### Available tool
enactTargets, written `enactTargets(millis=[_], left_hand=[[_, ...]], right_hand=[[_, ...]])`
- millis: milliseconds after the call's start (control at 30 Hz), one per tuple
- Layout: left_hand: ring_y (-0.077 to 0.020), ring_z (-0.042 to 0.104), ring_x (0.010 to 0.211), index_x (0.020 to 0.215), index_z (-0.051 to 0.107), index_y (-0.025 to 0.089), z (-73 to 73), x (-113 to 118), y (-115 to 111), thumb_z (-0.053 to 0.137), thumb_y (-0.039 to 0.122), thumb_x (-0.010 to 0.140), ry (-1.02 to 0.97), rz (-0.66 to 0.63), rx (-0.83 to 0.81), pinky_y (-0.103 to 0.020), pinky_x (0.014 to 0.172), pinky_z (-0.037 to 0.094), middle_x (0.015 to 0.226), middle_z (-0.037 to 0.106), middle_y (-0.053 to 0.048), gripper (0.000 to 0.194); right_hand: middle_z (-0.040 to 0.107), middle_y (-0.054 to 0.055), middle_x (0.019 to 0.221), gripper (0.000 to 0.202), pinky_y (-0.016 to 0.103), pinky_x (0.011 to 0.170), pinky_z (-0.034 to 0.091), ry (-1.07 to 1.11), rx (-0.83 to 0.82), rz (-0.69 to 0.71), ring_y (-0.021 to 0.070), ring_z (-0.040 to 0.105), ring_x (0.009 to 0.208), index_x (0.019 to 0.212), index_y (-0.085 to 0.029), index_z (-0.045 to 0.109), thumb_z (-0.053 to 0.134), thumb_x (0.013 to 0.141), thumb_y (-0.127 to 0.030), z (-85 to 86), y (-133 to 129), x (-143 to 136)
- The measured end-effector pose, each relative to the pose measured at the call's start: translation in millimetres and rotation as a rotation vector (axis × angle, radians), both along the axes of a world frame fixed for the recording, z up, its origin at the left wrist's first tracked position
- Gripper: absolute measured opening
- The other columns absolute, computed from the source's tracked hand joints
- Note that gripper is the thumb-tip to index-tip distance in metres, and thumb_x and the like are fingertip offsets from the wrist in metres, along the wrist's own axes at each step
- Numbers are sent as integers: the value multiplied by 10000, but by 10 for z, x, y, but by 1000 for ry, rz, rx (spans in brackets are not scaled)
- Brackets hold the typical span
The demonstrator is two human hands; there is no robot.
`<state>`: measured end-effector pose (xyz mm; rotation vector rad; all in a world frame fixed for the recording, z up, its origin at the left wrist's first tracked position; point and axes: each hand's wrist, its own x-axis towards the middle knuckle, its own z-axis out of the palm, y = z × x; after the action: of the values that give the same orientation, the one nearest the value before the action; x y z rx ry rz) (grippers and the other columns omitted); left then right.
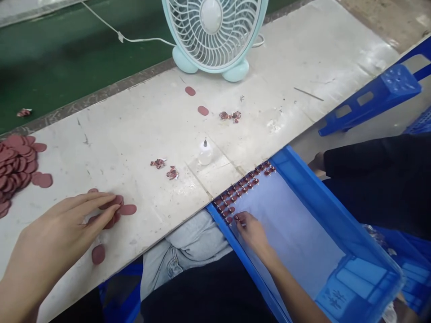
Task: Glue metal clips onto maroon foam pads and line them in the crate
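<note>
My left hand (67, 229) is over the white table, thumb and fingertips pinched at a small group of reddish oval discs (116, 202). Which disc it grips is partly hidden by the fingers. Inside the blue tray (340, 229), my right hand (251, 231) pinches a small dark red piece (237, 218) near the left wall. Rows of similar small pieces (240, 187) line the tray's upper left edge on a pale sheet (286, 220). A heap of reddish discs (16, 163) lies at the table's far left.
A light blue fan (211, 36) stands at the table's back, its white cable running left. Small clusters (172, 173) and two loose discs (203, 110) lie mid-table. A blue stool (373, 96) and another person's dark-clothed leg (380, 184) are at the right.
</note>
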<state>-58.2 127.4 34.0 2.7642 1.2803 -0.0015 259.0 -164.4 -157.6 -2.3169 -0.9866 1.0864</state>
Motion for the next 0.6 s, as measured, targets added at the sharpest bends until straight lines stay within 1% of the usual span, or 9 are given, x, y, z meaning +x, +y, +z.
enactTargets(millis=[67, 167, 233, 300, 367, 500, 600], left_hand=[[-302, 687, 1066, 1062, 730, 284, 62, 107, -18, 422, 554, 943, 40, 116, 4, -402, 822, 502, 1172, 748, -21, 426], [-282, 705, 955, 1002, 722, 317, 151, 240, -12, 509, 583, 896, 91, 274, -95, -361, 731, 477, 1085, 763, 17, 356], [-266, 712, 897, 1026, 714, 347, 180, 268, 16, 549, 586, 869, 113, 361, -184, -350, 712, 469, 1065, 770, 42, 330], [-253, 717, 867, 1053, 710, 367, 177, 258, 46, 588, 573, 838, 99, 435, -247, -353, 726, 478, 1094, 768, 59, 322], [-250, 721, 871, 1050, 719, 363, 154, 239, 63, 611, 561, 812, 66, 476, -285, -360, 747, 493, 1108, 768, 57, 328], [-226, 727, 857, 1054, 724, 350, 110, 211, 43, 629, 516, 797, -58, 507, -331, -343, 754, 534, 1009, 775, 48, 320], [-209, 715, 820, 1089, 715, 321, 94, 140, 7, 648, 488, 810, -186, 481, -265, -320, 725, 558, 956, 756, 22, 332]], right_hand=[[686, 57, 1080, 264, 414, 875, 567, -19, -14, 24, 194, 674, 952, 1141, -165, 642, 598, 983, -372, -26, 3, -2], [687, 56, 1074, 263, 409, 868, 571, -46, -29, 52, 191, 676, 943, 1146, -164, 639, 597, 984, -367, -70, 17, -3], [688, 54, 1062, 259, 406, 859, 573, -67, -38, 64, 188, 676, 929, 1141, -162, 639, 597, 984, -364, -102, 26, -3], [689, 51, 1049, 255, 405, 854, 573, -81, -45, 77, 186, 677, 919, 1135, -159, 639, 598, 983, -360, -128, 31, -2], [690, 50, 1047, 249, 406, 858, 572, -87, -47, 91, 186, 677, 920, 1129, -158, 640, 598, 984, -356, -142, 34, 1], [693, 52, 1051, 248, 410, 867, 569, -92, -54, 102, 188, 678, 927, 1127, -159, 641, 597, 984, -357, -138, 49, 2], [696, 52, 1050, 250, 411, 872, 566, -87, -58, 103, 190, 680, 930, 1124, -158, 642, 600, 982, -359, -112, 79, 1]])
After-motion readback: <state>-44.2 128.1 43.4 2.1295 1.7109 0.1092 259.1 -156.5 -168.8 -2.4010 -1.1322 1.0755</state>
